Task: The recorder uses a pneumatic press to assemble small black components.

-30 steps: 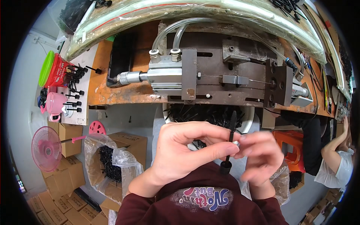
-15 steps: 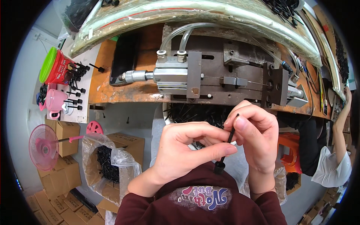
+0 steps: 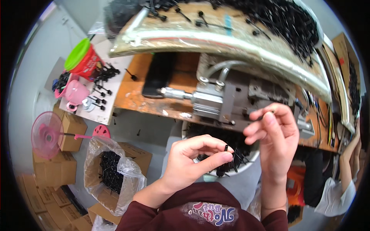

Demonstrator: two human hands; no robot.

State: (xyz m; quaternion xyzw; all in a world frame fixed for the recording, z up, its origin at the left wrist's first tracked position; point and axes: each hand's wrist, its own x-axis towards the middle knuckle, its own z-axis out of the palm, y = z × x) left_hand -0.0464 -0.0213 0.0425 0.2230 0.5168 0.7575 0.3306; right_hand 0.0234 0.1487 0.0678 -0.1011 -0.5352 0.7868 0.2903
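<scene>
Between thumb and index finger, my left hand [image 3: 192,159] pinches a black capped wand [image 3: 226,148], a slim stem whose thick cap seems to hang below the fingers. My right hand [image 3: 275,134] is raised apart from it, in front of the metal clamping machine [image 3: 208,102]. Its thumb and index finger are pressed together at something small and thin, blurred by motion; the other fingers are curled. Below both hands stands a white tub [image 3: 252,158] filled with black wands, partly covered by my left hand.
A dark phone [image 3: 158,75] lies on the wooden bench [image 3: 131,96]. Left are a red bucket [image 3: 86,63], a pink cup [image 3: 76,92] and a pink fan [image 3: 48,135]. A bag-lined box [image 3: 133,188] holds black wands. More wands [image 3: 285,32] lie on the plastic-covered shelf. Another person's arm [image 3: 348,158] shows at right.
My hands have moved apart: the right has risen toward the machine, while the left stays low with the wand. The view has shifted, so the bench appears lower and farther right.
</scene>
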